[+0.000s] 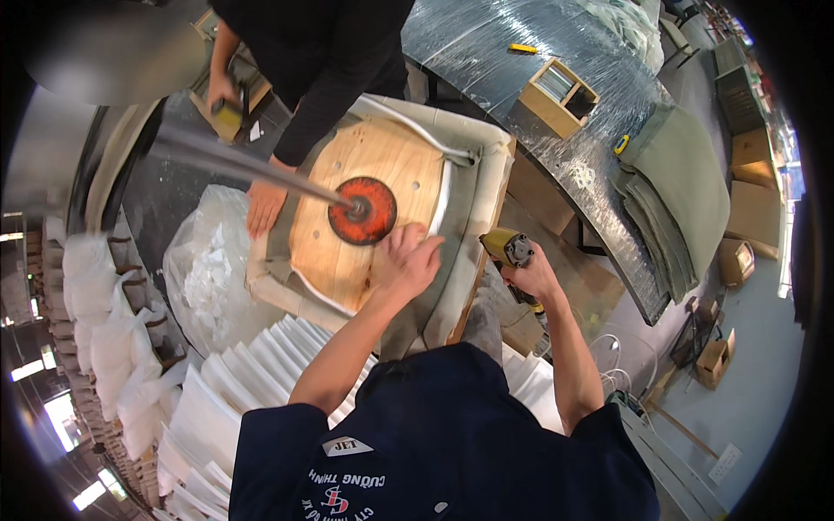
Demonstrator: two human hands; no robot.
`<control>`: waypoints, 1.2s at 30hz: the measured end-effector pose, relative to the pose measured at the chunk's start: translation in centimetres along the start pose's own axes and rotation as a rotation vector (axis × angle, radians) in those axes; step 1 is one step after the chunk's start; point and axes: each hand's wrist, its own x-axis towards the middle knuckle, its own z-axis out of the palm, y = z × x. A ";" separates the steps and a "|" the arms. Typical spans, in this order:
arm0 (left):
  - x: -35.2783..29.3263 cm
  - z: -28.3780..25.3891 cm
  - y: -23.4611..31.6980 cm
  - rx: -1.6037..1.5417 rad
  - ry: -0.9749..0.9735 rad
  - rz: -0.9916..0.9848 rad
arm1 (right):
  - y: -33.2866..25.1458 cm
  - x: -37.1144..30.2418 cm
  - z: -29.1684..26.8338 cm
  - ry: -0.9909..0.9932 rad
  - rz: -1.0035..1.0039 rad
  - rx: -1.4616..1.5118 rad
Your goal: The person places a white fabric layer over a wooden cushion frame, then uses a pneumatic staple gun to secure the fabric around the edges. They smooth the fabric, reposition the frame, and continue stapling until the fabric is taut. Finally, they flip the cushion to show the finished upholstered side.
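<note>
My right hand (533, 276) is wrapped round a yellow and black pneumatic staple gun (506, 247), held beside the right side of an upholstered seat frame (473, 187). An air hose hangs below the tool. My left hand (408, 260) lies on the near edge of a pale wooden panel (334, 252), fingers apart and partly bent, holding nothing. The panel sits inside the fabric-covered frame and has several small holes. A round red disc (362, 211) on a metal rod (261, 169) rests on the panel, just beyond my left fingertips.
Opposite, a co-worker's hand (265, 208) touches the frame; the other holds a yellow tool (228, 117). The film-covered table (469, 43) at right bears a wooden box (559, 97) and stacked grey-green fabric (678, 200). White foam sheets (234, 391) and a plastic bag (213, 260) lie left.
</note>
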 end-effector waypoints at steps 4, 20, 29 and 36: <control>9.7 4.2 -0.7 0.117 -0.089 0.018 | -1.1 3.0 -2.1 0.023 0.080 0.135; 13.2 4.7 0.0 0.030 0.075 -0.188 | -10.0 20.5 -5.6 -0.304 0.212 -0.266; 6.2 8.3 4.1 0.236 -0.254 0.172 | -8.4 20.5 -5.5 -0.408 0.228 -0.196; 5.8 7.8 3.3 0.261 -0.265 0.085 | -7.3 20.8 -5.8 -0.435 0.236 -0.207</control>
